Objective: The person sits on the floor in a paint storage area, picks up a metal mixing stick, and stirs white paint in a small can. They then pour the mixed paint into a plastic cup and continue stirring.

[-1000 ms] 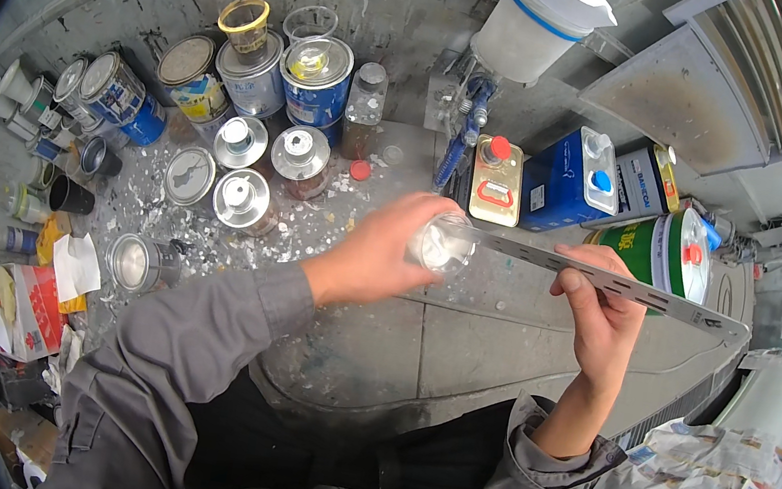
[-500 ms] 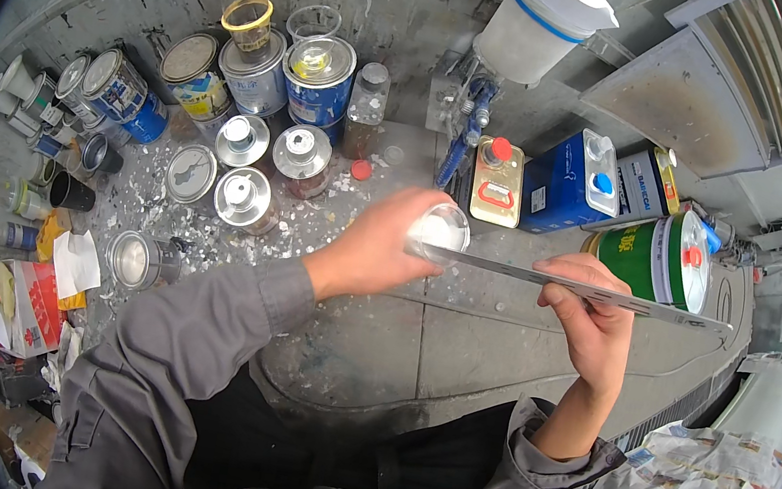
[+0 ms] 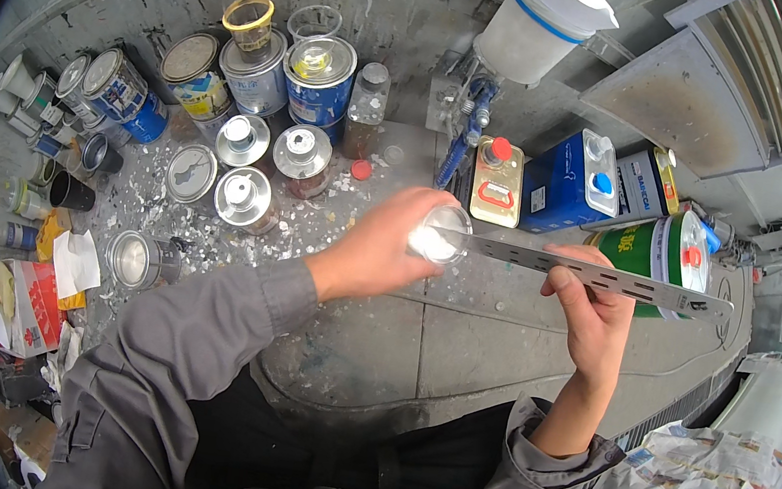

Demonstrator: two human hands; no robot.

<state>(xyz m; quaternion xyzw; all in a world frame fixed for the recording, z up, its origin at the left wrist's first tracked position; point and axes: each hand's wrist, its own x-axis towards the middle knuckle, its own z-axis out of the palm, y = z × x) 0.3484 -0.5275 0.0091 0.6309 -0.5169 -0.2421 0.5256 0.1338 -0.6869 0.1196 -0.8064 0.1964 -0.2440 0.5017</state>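
Note:
My left hand (image 3: 383, 246) is wrapped round a clear plastic cup (image 3: 455, 222) with white liquid (image 3: 435, 244) inside. In my right hand (image 3: 588, 310) is a long, flat, slotted metal mixing stick (image 3: 647, 287), gripped between thumb and fingers. Its far left end reaches to the cup's rim; whether the tip lies inside the cup or against its side I cannot tell. Both hands are held above the paint-stained work surface.
Paint cans (image 3: 319, 82) and metal-topped containers (image 3: 244, 197) crowd the left and back. A gold can (image 3: 498, 185), a blue can (image 3: 562, 184) and a green drum (image 3: 638, 251) stand on the right. Paper-covered panels (image 3: 692, 462) lie lower right.
The mixing stick has turned so its slotted flat face shows more, and its left end has shifted from across the cup to the rim's right side. My left hand has barely moved.

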